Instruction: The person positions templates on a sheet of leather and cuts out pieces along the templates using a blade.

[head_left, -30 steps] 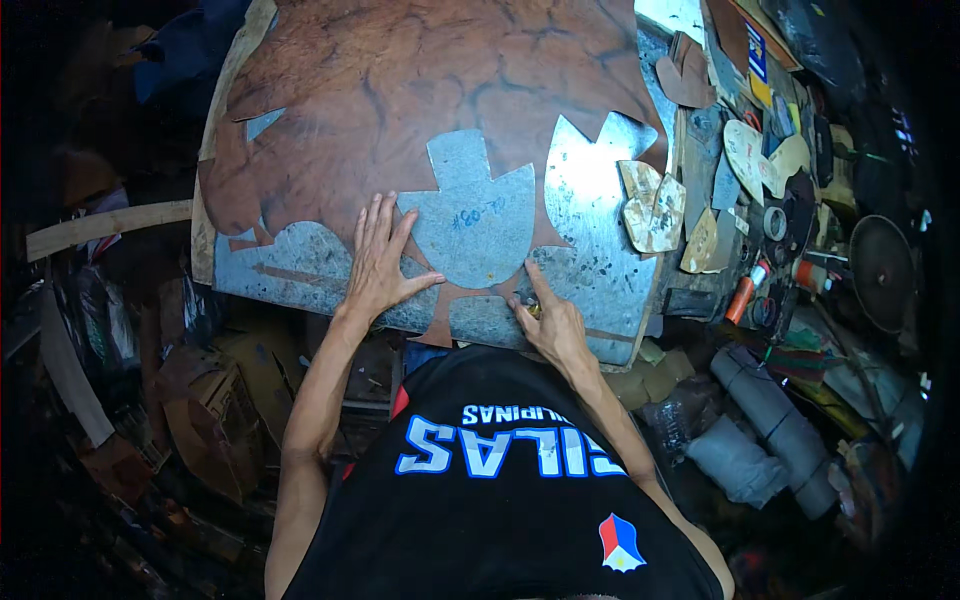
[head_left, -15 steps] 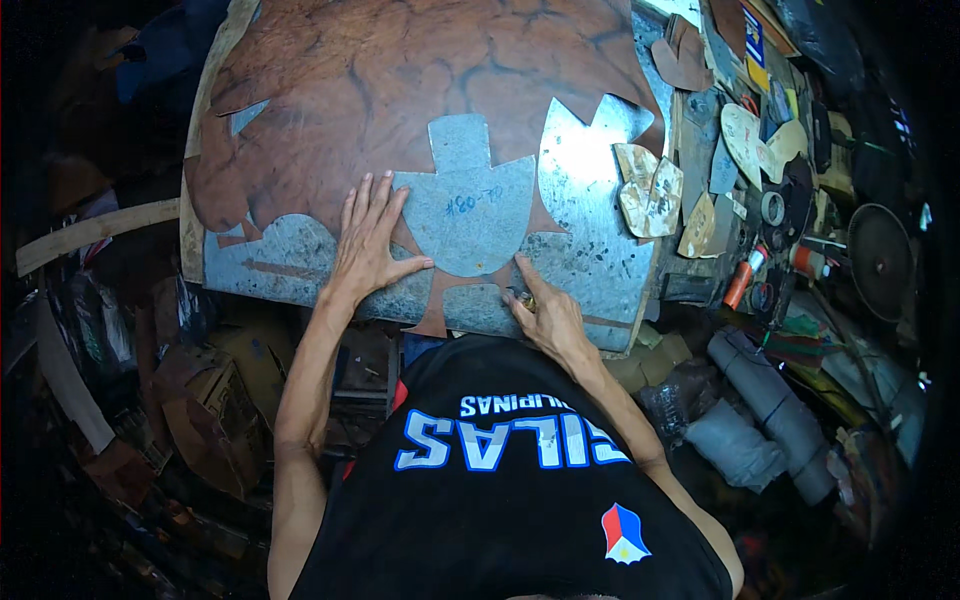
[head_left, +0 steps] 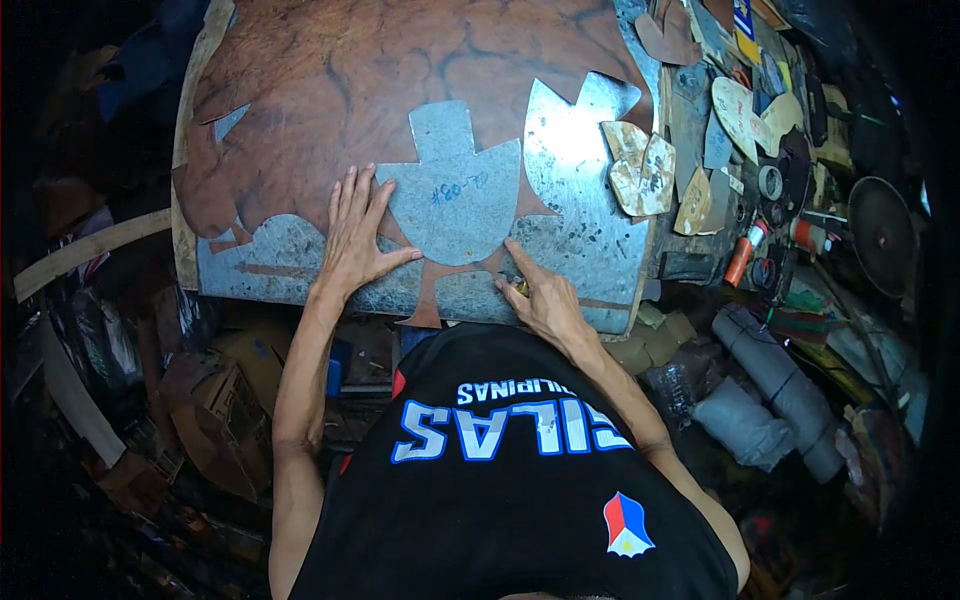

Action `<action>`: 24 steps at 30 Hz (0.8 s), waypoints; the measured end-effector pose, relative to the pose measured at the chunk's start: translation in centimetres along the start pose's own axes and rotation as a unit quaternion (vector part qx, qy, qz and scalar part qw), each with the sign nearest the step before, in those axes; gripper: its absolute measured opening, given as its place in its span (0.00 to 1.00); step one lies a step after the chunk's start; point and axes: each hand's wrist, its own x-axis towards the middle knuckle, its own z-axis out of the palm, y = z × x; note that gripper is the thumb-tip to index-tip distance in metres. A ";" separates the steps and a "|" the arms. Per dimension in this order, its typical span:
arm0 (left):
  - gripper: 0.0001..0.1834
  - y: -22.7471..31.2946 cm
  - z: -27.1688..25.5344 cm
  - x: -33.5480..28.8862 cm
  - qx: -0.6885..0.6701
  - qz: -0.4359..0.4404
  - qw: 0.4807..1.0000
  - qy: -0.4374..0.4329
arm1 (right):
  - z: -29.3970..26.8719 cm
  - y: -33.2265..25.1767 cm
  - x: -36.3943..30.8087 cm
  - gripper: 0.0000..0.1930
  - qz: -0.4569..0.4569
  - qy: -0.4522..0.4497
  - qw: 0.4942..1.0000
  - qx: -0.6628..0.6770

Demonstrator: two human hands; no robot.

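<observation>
A grey sheet template (head_left: 450,215) with a rounded lower edge and a square tab on top lies flat on brown leather (head_left: 330,80) with dark vein-like marks. My left hand (head_left: 352,235) is spread flat at the template's left side, fingers on the leather and thumb tip by the lower left curve. My right hand (head_left: 545,300) rests at the lower right curve, its index finger stretched along the edge. The thumb and other fingers are bent in around a small yellowish thing, mostly hidden. A narrow leather strip (head_left: 428,300) runs down below the template.
A spotted metal sheet (head_left: 590,260) covers the work board under the leather. Stacked cut pattern pieces (head_left: 640,170) lie on its right side. Farther right are tape rolls (head_left: 769,181), an orange tube (head_left: 740,262) and other clutter. Below right sit grey rolls (head_left: 775,385); a cardboard box (head_left: 215,420) stands lower left.
The whole board, leather and template sit slightly higher and farther left in the picture. Both hands keep nearly the same places against the template.
</observation>
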 end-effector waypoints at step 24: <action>0.59 -0.2 0.7 -0.4 -0.030 0.013 0.998 0.049 | 0.6 1.0 0.0 0.33 -0.028 0.026 0.999 0.035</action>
